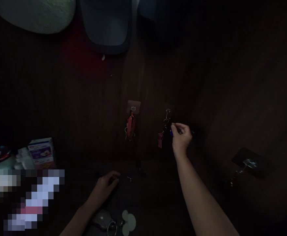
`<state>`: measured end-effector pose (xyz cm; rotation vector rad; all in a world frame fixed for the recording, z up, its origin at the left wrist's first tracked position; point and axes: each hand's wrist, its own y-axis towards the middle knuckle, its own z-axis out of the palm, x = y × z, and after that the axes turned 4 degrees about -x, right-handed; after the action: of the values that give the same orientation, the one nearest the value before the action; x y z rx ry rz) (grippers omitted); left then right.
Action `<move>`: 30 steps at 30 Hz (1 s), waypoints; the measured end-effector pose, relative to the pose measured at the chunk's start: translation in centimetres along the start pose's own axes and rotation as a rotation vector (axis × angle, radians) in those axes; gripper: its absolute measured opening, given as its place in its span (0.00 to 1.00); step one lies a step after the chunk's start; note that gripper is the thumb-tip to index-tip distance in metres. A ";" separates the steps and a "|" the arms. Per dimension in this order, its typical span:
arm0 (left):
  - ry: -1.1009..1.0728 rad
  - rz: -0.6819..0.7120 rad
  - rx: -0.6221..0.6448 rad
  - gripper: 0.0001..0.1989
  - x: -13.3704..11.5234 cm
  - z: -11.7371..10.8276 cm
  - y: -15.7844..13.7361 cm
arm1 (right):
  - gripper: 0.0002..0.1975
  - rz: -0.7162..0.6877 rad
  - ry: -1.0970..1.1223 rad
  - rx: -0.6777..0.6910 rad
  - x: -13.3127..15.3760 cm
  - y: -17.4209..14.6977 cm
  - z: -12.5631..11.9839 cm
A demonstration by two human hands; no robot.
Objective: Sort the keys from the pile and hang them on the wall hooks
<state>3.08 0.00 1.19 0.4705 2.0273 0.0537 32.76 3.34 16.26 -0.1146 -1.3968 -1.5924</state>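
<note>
My right hand [182, 137] is raised at the back wall, its thumb and fingers closed in a pinch. A small blue bit shows at its fingertips, but what they hold is too dark to make out. Just left of it, a keychain [166, 126] with metal rings and a red tag [160, 140] hangs from a small metal hook [168, 111]. Low over the dark surface, my left hand [106, 183] has its fingers loosely curved, thumb apart, with nothing visible in them. A small shiny metal piece [129, 179] lies to its right.
An orange keychain [130, 126] hangs from another wall hook. Caps [105, 26] hang above. Boxes [41, 152] stand at the left. A right-side hook [249, 163] holds a chain. A pale three-lobed keychain [130, 223] and a rounded grey fob [103, 219] lie in front.
</note>
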 end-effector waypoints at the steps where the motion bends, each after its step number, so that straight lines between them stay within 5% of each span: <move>1: -0.002 -0.004 0.003 0.13 -0.1 -0.1 0.0 | 0.10 -0.008 -0.010 0.005 0.2 0.4 0.3; 12: 0.009 0.001 0.023 0.12 -0.4 -0.1 0.1 | 0.09 -0.054 -0.311 0.126 0.8 2.2 1.7; 30: 0.009 0.042 0.029 0.11 -0.4 -0.3 0.0 | 0.19 0.114 -0.173 0.124 -2.8 -1.2 0.6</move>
<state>2.98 -0.11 1.66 0.5322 2.0298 0.0521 33.09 5.27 13.91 -0.2589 -1.5901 -1.4248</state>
